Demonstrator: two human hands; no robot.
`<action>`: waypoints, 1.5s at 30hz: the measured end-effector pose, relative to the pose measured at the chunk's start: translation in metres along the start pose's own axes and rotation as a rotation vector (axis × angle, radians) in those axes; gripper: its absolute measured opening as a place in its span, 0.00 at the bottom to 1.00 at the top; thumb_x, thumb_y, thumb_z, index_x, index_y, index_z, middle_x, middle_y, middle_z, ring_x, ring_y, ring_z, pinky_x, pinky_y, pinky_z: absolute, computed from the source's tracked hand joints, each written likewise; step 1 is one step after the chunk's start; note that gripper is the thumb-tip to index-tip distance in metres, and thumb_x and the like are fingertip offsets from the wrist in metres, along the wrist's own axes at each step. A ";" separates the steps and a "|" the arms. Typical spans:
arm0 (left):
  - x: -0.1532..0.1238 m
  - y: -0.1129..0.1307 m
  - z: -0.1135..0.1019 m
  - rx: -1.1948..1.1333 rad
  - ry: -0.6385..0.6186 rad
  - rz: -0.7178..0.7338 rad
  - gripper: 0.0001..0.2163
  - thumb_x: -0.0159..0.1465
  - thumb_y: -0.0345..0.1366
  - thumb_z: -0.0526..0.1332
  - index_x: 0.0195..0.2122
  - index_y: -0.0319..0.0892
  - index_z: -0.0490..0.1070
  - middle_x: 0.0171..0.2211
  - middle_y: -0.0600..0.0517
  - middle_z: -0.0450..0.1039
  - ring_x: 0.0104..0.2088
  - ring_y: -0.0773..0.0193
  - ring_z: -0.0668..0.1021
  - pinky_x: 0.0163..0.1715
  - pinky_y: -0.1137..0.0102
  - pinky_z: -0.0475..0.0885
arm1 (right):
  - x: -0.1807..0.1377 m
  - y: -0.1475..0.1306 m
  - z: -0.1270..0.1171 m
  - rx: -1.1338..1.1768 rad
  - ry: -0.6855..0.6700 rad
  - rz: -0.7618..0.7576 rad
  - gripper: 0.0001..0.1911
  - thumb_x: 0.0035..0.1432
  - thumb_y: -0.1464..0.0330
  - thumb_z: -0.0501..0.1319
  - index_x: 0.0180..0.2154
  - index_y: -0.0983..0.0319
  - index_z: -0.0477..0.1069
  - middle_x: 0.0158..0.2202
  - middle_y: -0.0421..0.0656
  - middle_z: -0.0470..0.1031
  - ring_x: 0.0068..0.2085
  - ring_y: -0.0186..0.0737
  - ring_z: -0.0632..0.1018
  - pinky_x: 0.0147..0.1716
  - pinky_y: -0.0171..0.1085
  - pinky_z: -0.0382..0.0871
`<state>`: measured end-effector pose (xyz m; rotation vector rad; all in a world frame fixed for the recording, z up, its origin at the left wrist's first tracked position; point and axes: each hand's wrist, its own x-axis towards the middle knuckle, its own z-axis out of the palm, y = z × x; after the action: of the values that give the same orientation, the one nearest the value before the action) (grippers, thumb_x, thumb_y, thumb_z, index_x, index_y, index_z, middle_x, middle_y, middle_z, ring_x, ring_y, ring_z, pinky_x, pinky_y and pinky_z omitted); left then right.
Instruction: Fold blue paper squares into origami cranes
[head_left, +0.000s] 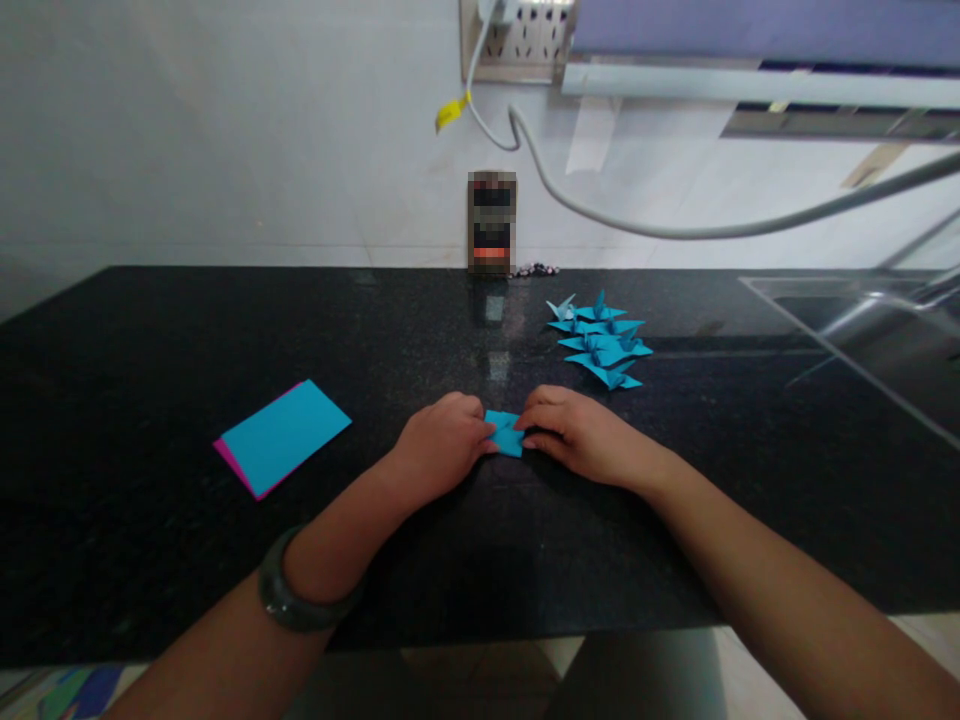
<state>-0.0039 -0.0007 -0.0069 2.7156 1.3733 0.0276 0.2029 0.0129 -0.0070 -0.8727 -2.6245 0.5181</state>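
A small folded piece of blue paper (505, 433) lies on the black stone counter (150, 330) in front of me. My left hand (441, 446) pinches its left side with curled fingers. My right hand (579, 432) presses on its right side, fingers closed over the edge. Both hands rest on the counter. Part of the paper is hidden under my fingers.
Several finished blue paper cranes (602, 343) lie in a row just beyond my right hand. A stack of blue and pink paper sheets (281, 436) lies to the left. A phone (492, 222) leans on the wall at the back. A grey cable (675, 228) hangs across, a sink (870, 330) at right.
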 end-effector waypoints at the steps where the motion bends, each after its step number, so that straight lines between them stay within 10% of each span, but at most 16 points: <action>1: 0.000 0.000 0.000 -0.007 0.000 0.002 0.11 0.63 0.39 0.55 0.34 0.40 0.75 0.34 0.48 0.71 0.38 0.59 0.71 0.37 0.66 0.67 | 0.000 0.000 0.000 -0.015 -0.004 -0.008 0.08 0.58 0.71 0.57 0.39 0.63 0.72 0.36 0.45 0.68 0.39 0.38 0.70 0.40 0.37 0.64; 45: 0.000 -0.004 0.002 -0.051 0.016 -0.006 0.11 0.63 0.37 0.54 0.37 0.41 0.76 0.34 0.48 0.71 0.38 0.59 0.71 0.38 0.66 0.67 | 0.000 0.002 0.005 -0.036 -0.004 -0.030 0.10 0.58 0.67 0.58 0.41 0.62 0.73 0.36 0.46 0.69 0.40 0.39 0.70 0.40 0.38 0.64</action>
<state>-0.0074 0.0016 -0.0095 2.6750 1.3661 0.0835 0.2016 0.0128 -0.0122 -0.8427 -2.6542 0.4674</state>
